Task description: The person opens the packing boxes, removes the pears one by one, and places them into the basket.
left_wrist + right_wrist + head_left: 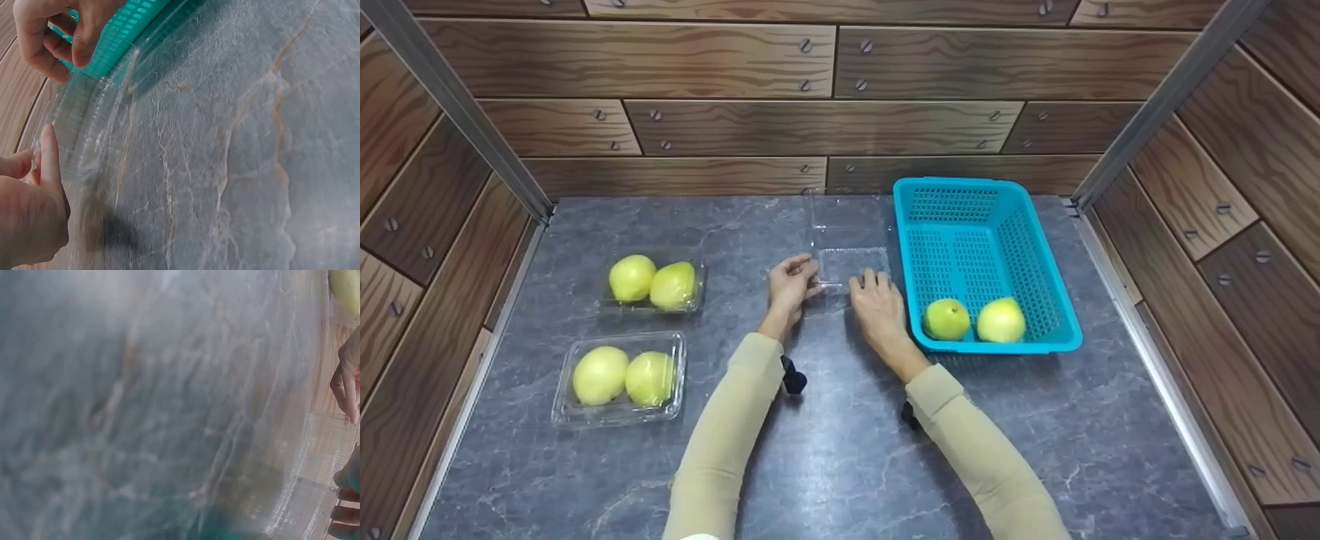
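Note:
A clear plastic clamshell container (851, 264) stands with its lid (849, 212) folded back toward the rear wall. My left hand (793, 289) is at its front left corner; in the left wrist view the thumb and fingers (50, 163) pinch the thin rim. At the front right, my right hand (879, 309) grips the edge with bent fingers, partly covering it. Right of that hand is a turquoise plastic basket (1069, 346) holding a greenish-yellow round fruit (946, 319), pear-like, and a paler one (1001, 320). Nothing lies in the clamshell.
Two closed clear containers, one farther back (699, 289) and one nearer (679, 375), stand on the left, each with two yellow-green fruits. The grey marbled tabletop (840, 457) is bounded by wood-patterned walls (720, 60) and metal corner posts (465, 112).

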Demonstrator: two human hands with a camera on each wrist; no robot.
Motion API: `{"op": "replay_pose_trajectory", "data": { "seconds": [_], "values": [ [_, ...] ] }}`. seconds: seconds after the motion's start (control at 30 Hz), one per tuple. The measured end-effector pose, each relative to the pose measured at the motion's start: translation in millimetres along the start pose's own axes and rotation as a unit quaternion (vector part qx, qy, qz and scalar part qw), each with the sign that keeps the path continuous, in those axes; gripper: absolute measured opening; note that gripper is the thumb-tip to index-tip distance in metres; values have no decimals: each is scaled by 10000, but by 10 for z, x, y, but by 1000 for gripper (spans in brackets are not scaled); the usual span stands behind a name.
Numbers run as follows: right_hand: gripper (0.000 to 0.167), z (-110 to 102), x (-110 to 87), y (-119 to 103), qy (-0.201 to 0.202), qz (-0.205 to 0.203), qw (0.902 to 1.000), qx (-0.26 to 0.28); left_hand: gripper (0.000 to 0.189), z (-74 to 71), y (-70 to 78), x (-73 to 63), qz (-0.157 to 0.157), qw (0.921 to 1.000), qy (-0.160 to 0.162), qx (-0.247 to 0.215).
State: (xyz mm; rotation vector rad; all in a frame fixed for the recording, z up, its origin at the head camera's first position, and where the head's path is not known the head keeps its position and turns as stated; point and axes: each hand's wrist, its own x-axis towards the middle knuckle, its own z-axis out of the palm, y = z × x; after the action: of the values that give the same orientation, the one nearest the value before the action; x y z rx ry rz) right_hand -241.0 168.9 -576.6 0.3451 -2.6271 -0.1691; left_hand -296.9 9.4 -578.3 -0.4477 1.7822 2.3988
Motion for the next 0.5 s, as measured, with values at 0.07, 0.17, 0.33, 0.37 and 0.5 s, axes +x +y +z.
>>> {"op": "replay_pose_trajectory", "data": {
  "seconds": [0.07,0.17,0.33,0.37,0.5],
  "values": [
    [20,-1,5,-1,-1,3,10000,-18,39,4,5,8,-4,10000,6,5],
    [23,-11,1,-3,-35,58,10000,-4,38,12,9,4,-37,9999,56,87],
    [36,-39,-44,-11,57,151,9997,182,40,1,35,-43,-147,9988,146,453],
    [37,-49,-60,-14,140,140,9996,225,41,-5,42,-57,-163,9982,158,564],
    [38,-127,-136,-8,513,44,9976,455,42,-30,97,-155,-156,9937,178,1098]
  ]
}}
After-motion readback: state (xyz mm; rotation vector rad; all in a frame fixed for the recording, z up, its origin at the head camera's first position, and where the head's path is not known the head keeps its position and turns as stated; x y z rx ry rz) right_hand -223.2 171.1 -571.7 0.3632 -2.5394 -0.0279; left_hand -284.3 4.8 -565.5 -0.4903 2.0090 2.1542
